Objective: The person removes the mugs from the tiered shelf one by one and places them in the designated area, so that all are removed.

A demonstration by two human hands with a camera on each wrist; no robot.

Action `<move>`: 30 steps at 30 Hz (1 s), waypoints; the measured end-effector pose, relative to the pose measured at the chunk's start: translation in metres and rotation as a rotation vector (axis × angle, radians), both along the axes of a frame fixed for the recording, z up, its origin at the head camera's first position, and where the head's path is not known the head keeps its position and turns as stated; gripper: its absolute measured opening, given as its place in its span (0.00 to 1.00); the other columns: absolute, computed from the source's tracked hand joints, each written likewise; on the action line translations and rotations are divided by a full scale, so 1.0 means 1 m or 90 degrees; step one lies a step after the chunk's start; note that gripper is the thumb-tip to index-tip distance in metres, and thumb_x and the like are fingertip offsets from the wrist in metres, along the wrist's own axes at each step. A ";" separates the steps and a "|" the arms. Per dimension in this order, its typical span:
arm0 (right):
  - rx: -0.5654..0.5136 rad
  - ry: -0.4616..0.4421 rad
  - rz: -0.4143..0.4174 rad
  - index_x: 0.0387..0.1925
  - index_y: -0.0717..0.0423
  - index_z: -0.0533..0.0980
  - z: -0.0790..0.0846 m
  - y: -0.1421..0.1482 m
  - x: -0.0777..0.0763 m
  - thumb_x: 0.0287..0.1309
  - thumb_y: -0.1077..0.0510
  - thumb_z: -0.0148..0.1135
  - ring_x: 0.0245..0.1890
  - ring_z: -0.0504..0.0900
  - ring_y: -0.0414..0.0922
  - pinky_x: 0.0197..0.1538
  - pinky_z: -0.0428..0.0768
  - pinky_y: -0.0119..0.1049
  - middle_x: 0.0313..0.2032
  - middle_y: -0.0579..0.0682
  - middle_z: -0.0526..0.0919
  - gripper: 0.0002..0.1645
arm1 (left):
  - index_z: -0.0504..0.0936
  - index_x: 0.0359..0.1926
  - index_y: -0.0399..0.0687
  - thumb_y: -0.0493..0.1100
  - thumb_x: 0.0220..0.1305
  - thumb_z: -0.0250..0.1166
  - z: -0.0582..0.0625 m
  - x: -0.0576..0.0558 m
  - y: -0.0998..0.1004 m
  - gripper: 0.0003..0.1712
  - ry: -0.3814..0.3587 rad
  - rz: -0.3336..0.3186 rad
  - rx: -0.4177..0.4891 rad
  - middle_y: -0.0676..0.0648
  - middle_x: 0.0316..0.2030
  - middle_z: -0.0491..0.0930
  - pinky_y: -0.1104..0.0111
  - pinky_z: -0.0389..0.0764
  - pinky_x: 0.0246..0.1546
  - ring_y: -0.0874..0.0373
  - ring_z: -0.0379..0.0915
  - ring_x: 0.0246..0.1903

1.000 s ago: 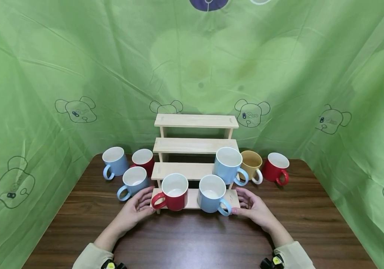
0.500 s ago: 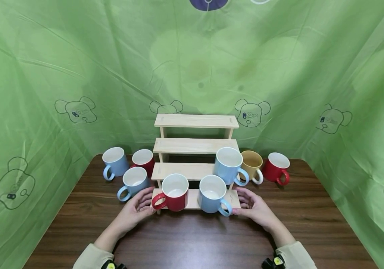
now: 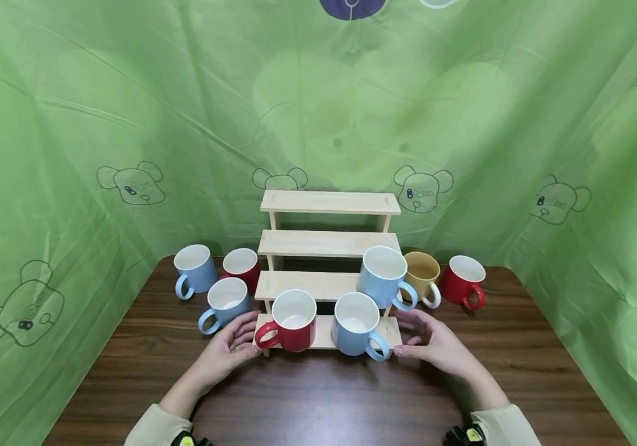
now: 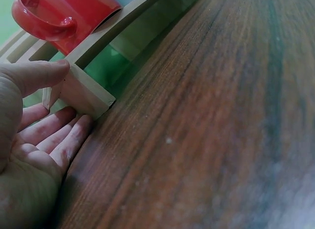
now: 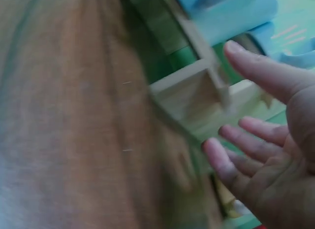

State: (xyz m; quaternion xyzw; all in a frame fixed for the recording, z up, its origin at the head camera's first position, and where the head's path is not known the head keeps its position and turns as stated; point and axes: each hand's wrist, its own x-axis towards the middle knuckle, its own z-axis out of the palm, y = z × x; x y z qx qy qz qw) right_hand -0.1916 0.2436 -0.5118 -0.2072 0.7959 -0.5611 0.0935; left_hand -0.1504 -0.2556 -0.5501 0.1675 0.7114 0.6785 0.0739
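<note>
A pale wooden four-step display shelf [image 3: 324, 331] stands on the table. My left hand [image 3: 226, 353] is at its left end; the left wrist view has the thumb on the front corner of the lowest step and the other fingers extended along the side support. At the opposite end, my right hand [image 3: 432, 347] is spread, its thumb and fingers apart from the wood in the right wrist view. On the lowest step sit a red mug [image 3: 299, 337] and a light blue mug [image 3: 348, 337], both upright. Another light blue mug [image 3: 376, 288] occupies the right of the second step.
Left of the shelf are two blue mugs, a nearer blue mug [image 3: 229, 311] and a farther blue mug [image 3: 198, 277], plus a red mug [image 3: 250, 274]. A yellow mug [image 3: 420, 275] and a red mug [image 3: 456, 288] stand at right. Green curtains [image 3: 318, 111] surround the dark wooden table [image 3: 318, 402].
My right hand has eased slightly outward from the shelf's right end. The left hand keeps its place there, and the head view has shifted a little. The mugs stay where they were.
</note>
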 end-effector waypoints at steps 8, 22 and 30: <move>0.001 0.064 -0.048 0.71 0.68 0.73 0.032 0.014 0.006 0.63 0.65 0.79 0.57 0.89 0.45 0.52 0.89 0.36 0.63 0.68 0.84 0.38 | 0.57 0.82 0.28 0.31 0.73 0.70 -0.001 0.002 0.001 0.45 -0.007 0.002 -0.009 0.25 0.71 0.71 0.72 0.82 0.63 0.58 0.80 0.63; -0.018 0.132 -0.065 0.72 0.65 0.74 0.090 0.014 -0.005 0.69 0.68 0.73 0.58 0.88 0.41 0.57 0.85 0.29 0.63 0.60 0.86 0.33 | 0.57 0.82 0.28 0.30 0.72 0.71 -0.001 -0.002 0.000 0.45 0.002 0.004 -0.009 0.25 0.72 0.71 0.70 0.83 0.63 0.55 0.81 0.63; -0.018 0.117 -0.069 0.73 0.61 0.74 0.099 0.002 -0.005 0.74 0.64 0.69 0.59 0.86 0.39 0.54 0.88 0.33 0.65 0.58 0.85 0.30 | 0.58 0.82 0.31 0.30 0.72 0.71 -0.001 -0.001 -0.002 0.45 -0.006 0.000 -0.002 0.26 0.73 0.70 0.70 0.82 0.63 0.57 0.81 0.63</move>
